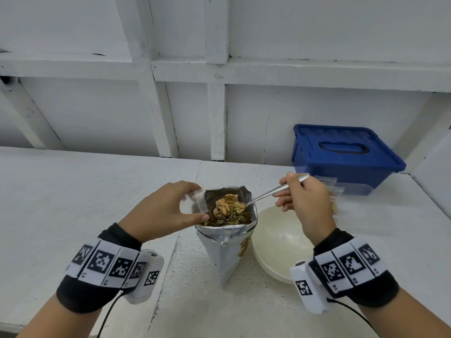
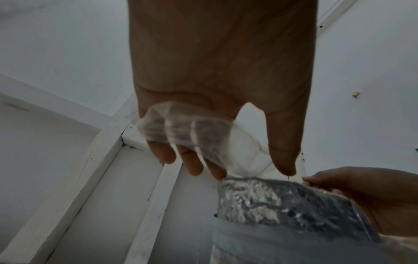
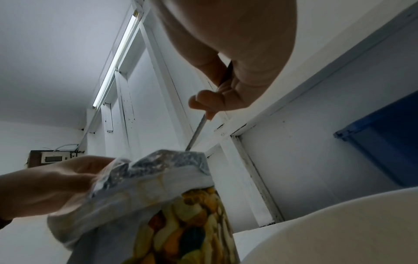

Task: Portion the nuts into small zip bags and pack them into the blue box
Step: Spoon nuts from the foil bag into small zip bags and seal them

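I am scooping nuts (image 1: 228, 208) from the foil pouch (image 1: 225, 242) with a spoon (image 1: 271, 191) pinched in my right hand (image 1: 305, 203), while my left hand (image 1: 161, 211) is pinching an empty zip bag (image 1: 194, 201) at its rim; the blue box (image 1: 341, 157) is sitting lidded behind, so packing is only beginning

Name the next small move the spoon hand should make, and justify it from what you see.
Probably lift the loaded spoon out of the foil bag and tip it into the small zip bag. The right hand has nuts heaped on the spoon, and the left hand holds the clear bag beside the foil rim.
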`<act>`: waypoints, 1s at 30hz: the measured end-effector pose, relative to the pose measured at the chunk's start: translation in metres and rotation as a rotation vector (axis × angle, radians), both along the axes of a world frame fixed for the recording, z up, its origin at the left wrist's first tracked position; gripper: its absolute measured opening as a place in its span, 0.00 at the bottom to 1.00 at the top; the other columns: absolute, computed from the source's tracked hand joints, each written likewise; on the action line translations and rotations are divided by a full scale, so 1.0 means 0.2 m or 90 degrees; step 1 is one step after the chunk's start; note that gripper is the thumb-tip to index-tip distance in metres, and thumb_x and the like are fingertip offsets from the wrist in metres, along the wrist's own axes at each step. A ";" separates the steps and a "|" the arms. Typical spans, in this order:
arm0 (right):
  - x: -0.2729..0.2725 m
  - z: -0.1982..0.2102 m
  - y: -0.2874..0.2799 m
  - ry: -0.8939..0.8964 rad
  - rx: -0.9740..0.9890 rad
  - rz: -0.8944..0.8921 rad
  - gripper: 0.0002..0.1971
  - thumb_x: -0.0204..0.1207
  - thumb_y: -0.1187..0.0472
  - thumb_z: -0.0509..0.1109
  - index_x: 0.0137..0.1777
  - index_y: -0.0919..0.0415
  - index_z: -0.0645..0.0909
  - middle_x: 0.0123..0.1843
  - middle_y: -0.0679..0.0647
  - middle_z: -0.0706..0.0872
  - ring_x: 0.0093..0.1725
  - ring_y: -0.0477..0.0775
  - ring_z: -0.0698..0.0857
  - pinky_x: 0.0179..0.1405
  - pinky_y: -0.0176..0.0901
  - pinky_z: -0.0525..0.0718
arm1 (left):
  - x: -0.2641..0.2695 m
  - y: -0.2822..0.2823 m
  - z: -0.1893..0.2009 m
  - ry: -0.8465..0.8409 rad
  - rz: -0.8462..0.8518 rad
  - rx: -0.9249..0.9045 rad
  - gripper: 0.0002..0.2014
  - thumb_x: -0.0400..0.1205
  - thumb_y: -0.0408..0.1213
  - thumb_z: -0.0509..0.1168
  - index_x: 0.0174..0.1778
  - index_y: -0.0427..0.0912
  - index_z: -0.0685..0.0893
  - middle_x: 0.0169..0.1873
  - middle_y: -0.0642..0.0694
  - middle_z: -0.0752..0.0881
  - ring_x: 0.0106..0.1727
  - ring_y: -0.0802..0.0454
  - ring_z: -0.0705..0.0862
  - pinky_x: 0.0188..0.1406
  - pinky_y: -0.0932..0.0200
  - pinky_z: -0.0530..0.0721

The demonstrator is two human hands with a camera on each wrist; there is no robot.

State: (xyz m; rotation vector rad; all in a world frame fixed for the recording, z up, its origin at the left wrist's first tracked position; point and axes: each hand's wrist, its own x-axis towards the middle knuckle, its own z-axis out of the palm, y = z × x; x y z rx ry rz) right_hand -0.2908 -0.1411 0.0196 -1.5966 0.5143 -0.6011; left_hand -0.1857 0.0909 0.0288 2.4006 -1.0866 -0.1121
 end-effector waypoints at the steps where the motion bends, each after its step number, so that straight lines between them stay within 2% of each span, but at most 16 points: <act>1: 0.00 0.01 -0.01 -0.005 0.000 -0.002 0.14 0.83 0.60 0.58 0.37 0.61 0.78 0.28 0.58 0.84 0.21 0.45 0.81 0.19 0.32 0.78 | 0.00 -0.01 0.00 -0.007 -0.010 0.021 0.45 0.55 0.78 0.54 0.64 0.53 0.76 0.46 0.69 0.73 0.50 0.65 0.74 0.44 0.76 0.68; 5: 0.00 0.05 -0.03 -0.024 -0.002 -0.009 0.14 0.83 0.61 0.58 0.38 0.61 0.79 0.27 0.57 0.84 0.20 0.45 0.81 0.19 0.33 0.79 | 0.01 -0.04 0.01 -0.038 -0.028 0.077 0.45 0.56 0.75 0.50 0.66 0.53 0.74 0.48 0.63 0.73 0.50 0.61 0.72 0.43 0.77 0.67; 11: 0.01 0.06 -0.04 -0.035 -0.005 -0.004 0.14 0.83 0.60 0.58 0.38 0.62 0.79 0.25 0.54 0.85 0.21 0.45 0.81 0.19 0.33 0.79 | 0.00 -0.08 0.01 -0.003 -0.048 0.066 0.44 0.56 0.74 0.53 0.65 0.53 0.74 0.49 0.62 0.74 0.51 0.61 0.71 0.45 0.76 0.69; 14: 0.02 0.06 -0.03 -0.037 0.001 0.010 0.14 0.83 0.60 0.58 0.39 0.62 0.79 0.26 0.56 0.84 0.21 0.45 0.81 0.19 0.33 0.79 | -0.01 -0.10 0.00 0.037 -0.048 0.031 0.41 0.58 0.72 0.60 0.64 0.52 0.75 0.50 0.61 0.75 0.52 0.61 0.72 0.46 0.75 0.70; 16: 0.03 0.06 -0.01 -0.041 0.003 0.025 0.14 0.83 0.60 0.58 0.38 0.62 0.79 0.27 0.58 0.84 0.21 0.45 0.81 0.19 0.33 0.78 | -0.01 -0.11 0.00 0.054 -0.044 0.003 0.36 0.63 0.65 0.67 0.64 0.50 0.76 0.51 0.59 0.77 0.50 0.61 0.73 0.46 0.73 0.71; 18: 0.04 0.07 0.01 -0.044 -0.004 0.040 0.13 0.83 0.60 0.58 0.38 0.61 0.79 0.28 0.59 0.84 0.21 0.45 0.80 0.20 0.33 0.78 | -0.02 -0.12 -0.01 0.066 -0.039 -0.026 0.31 0.67 0.58 0.73 0.63 0.49 0.77 0.49 0.59 0.78 0.48 0.64 0.75 0.44 0.75 0.72; 21: 0.07 0.09 0.04 -0.051 -0.040 0.063 0.13 0.83 0.60 0.58 0.39 0.60 0.78 0.28 0.57 0.84 0.22 0.46 0.81 0.22 0.35 0.79 | -0.04 -0.13 -0.02 0.094 -0.027 -0.074 0.28 0.69 0.53 0.75 0.61 0.47 0.78 0.45 0.63 0.78 0.46 0.71 0.77 0.43 0.78 0.74; 24: 0.09 0.11 0.09 -0.062 -0.112 0.093 0.12 0.83 0.59 0.58 0.38 0.57 0.78 0.27 0.54 0.84 0.22 0.47 0.82 0.23 0.36 0.80 | -0.05 -0.14 -0.03 0.126 -0.013 -0.126 0.29 0.66 0.56 0.75 0.58 0.48 0.78 0.44 0.63 0.79 0.49 0.72 0.77 0.43 0.77 0.76; 26: 0.09 0.15 0.13 -0.091 -0.184 0.123 0.11 0.83 0.58 0.59 0.39 0.54 0.78 0.28 0.52 0.84 0.22 0.44 0.82 0.23 0.33 0.79 | -0.06 -0.15 -0.05 0.148 0.006 -0.160 0.28 0.62 0.60 0.72 0.55 0.53 0.76 0.45 0.61 0.81 0.50 0.70 0.78 0.44 0.73 0.79; 28: 0.08 0.20 0.16 -0.135 -0.262 0.148 0.10 0.82 0.59 0.59 0.40 0.56 0.78 0.28 0.48 0.83 0.23 0.42 0.82 0.24 0.29 0.79 | -0.06 -0.15 -0.08 0.160 0.027 -0.198 0.28 0.60 0.64 0.70 0.53 0.58 0.75 0.46 0.60 0.82 0.48 0.67 0.80 0.45 0.71 0.81; 30: 0.07 0.26 0.17 -0.192 -0.327 0.152 0.09 0.82 0.60 0.60 0.42 0.60 0.78 0.29 0.46 0.82 0.25 0.42 0.83 0.24 0.31 0.81 | -0.06 -0.14 -0.10 0.171 0.053 -0.241 0.27 0.60 0.65 0.68 0.53 0.61 0.75 0.47 0.58 0.83 0.48 0.63 0.82 0.46 0.69 0.82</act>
